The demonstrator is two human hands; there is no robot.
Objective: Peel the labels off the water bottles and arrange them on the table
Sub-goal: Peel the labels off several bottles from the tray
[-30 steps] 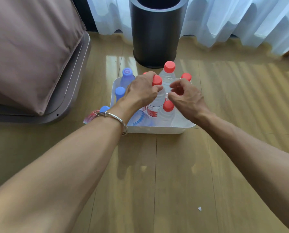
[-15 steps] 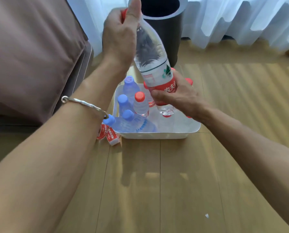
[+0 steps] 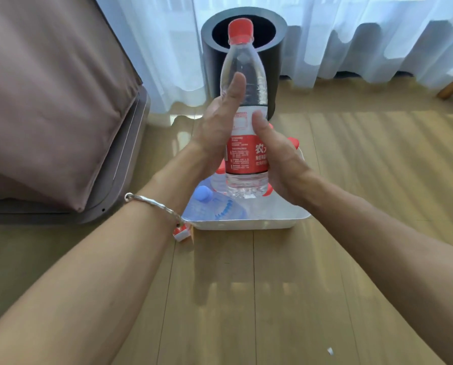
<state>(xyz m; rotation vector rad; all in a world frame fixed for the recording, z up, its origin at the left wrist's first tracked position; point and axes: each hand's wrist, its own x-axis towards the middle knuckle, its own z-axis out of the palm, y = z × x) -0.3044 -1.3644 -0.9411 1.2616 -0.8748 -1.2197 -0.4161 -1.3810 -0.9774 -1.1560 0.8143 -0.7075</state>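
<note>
I hold a clear water bottle [image 3: 244, 72] with a red cap upright in front of me, above the white tray [image 3: 246, 224]. Its red and white label [image 3: 242, 156] is on the bottle. My left hand [image 3: 215, 130] holds the bottle's left side, thumb pointing up along it. My right hand [image 3: 280, 159] grips the label area from the right, thumb across the front. In the tray lies a blue-capped bottle [image 3: 216, 206], and red-capped bottles [image 3: 294, 142] show behind my hands.
Crumpled red and white labels [image 3: 182, 233] lie on the wooden floor at the tray's left corner. A black cylindrical bin [image 3: 279, 67] stands behind the tray before white curtains. A brown cushioned seat [image 3: 49, 88] fills the left. A small white scrap [image 3: 330, 350] lies on the near floor.
The bottle came out of the tray and went from tilted to upright. My left hand slid from its cap down to its side; my right hand stays on the label.
</note>
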